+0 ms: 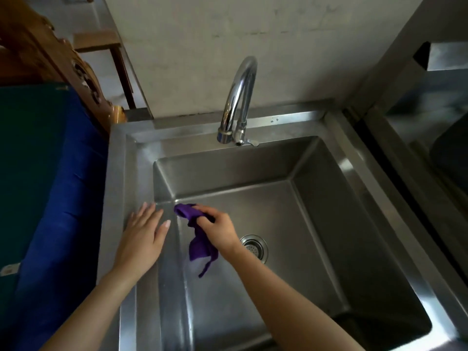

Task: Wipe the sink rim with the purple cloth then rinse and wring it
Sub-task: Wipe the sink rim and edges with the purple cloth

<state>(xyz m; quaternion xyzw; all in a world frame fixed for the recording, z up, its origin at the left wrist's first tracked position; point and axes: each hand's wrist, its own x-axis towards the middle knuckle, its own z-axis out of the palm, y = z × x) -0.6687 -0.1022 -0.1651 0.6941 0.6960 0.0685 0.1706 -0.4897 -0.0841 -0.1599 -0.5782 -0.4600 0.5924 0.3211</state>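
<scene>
My right hand (218,227) grips a bunched purple cloth (200,245) over the left side of the steel sink basin, near its left wall. The cloth's loose end hangs down from my fist toward the basin floor. My left hand (143,233) lies flat with fingers spread on the sink's left rim (131,173), just left of the cloth and apart from it. The chrome faucet (239,97) rises from the back rim; no water runs from it.
A round drain strainer (254,245) sits in the basin floor right of my right hand. A blue and green fabric-covered surface (45,186) borders the sink on the left, with carved wooden furniture (50,51) behind. Another steel unit (430,127) stands to the right.
</scene>
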